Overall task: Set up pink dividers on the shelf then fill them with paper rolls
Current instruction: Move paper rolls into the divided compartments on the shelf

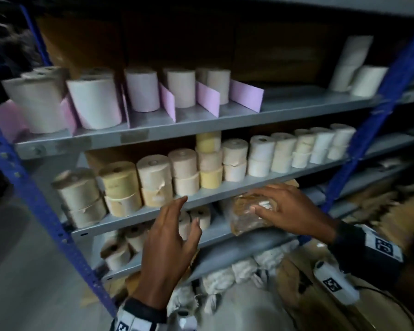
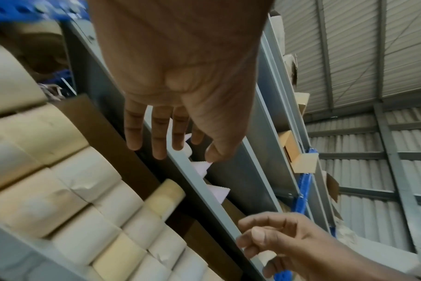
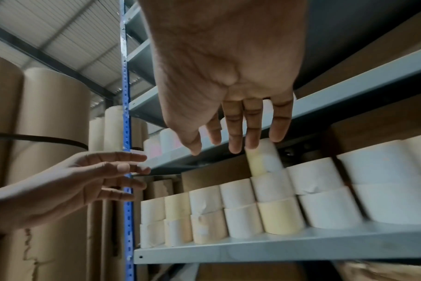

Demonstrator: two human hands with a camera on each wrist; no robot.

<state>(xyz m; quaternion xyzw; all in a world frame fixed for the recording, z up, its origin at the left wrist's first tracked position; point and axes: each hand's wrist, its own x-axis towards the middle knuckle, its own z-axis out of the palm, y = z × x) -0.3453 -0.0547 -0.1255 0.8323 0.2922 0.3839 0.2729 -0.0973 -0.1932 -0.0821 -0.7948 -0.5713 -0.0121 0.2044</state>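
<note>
Left hand (image 1: 170,237) empty before stacked rolls (image 1: 153,177).

Dim, motion-blurred, edge-warped views

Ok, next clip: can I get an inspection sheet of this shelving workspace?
Surface: grey metal top shelf, part bare.
Job's things: upright pink card dividers; cream paper rolls stand between them.
Clutter: clear plastic packet of brown material on a lower shelf.
Grippers: left hand open, empty; right hand open, fingers spread over the packet.
Cables: possible thin dark lead by right wrist.
Surroundings: stacked rolls below; blue rack uprights; large brown rolls.
</note>
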